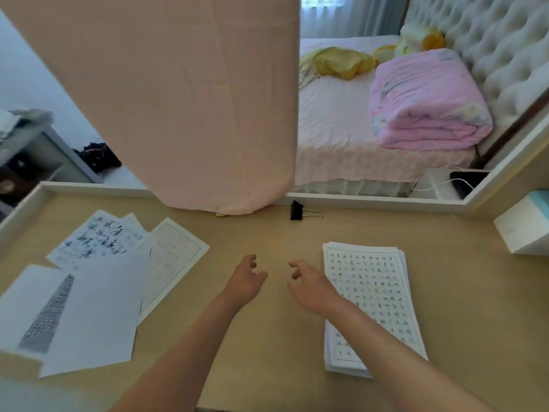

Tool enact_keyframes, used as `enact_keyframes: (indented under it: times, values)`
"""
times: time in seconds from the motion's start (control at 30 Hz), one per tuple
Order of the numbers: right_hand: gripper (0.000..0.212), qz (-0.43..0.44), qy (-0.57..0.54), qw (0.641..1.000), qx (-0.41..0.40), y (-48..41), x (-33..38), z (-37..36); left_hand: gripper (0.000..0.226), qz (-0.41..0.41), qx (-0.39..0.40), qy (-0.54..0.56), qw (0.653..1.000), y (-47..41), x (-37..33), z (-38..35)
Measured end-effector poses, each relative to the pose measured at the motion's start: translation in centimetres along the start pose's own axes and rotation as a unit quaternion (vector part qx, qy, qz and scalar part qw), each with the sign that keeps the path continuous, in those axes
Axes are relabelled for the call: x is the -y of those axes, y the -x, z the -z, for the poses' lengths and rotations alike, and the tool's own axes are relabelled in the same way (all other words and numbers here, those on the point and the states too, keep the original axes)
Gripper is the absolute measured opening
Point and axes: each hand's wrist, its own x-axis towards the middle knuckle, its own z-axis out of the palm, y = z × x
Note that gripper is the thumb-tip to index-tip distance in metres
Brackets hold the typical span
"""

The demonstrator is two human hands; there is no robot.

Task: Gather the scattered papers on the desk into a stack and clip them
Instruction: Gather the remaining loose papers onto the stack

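Several loose sheets [98,295] lie overlapping on the left of the wooden desk [267,337]; one shows brush writing [95,236], one a grey tower print [47,316], one a ruled grid [175,257]. A squared-up stack of gridded writing paper [371,281] rests on the right. A black binder clip [297,210] lies at the desk's back edge. My left hand [245,281] and my right hand [312,285] hover over the bare middle, fingers apart, holding nothing. My right forearm crosses the stack's lower part.
A pink cloth [184,99] hangs down to the desk's back edge. A white box [523,227] stands at the far right. A raised white rim [371,200] borders the desk. Beyond it are a bed with a folded pink quilt [427,105] and a phone on a cable [466,181].
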Motion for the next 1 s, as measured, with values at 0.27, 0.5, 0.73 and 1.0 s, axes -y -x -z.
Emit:
enact_keyframes:
  times: [0.27,0.5,0.73,1.0]
  values:
    - [0.049,0.037,0.111,0.990,0.082,-5.2,13.7,-17.0,0.061,0.014,-0.052,-0.044,0.998,-1.2,16.3,18.6]
    - [0.056,0.074,0.157,0.978,0.120,-9.3,24.1,-29.7,0.071,0.087,-0.114,-0.204,0.968,-1.0,30.1,33.7]
    - [0.081,-0.085,0.069,0.994,0.000,-12.7,27.1,-36.7,0.094,0.132,-0.078,-0.214,0.965,-1.1,34.7,36.2]
    - [0.085,-0.244,-0.084,0.961,-0.097,-14.5,27.8,-38.5,0.084,0.177,-0.160,0.114,0.964,-2.4,31.3,33.8]
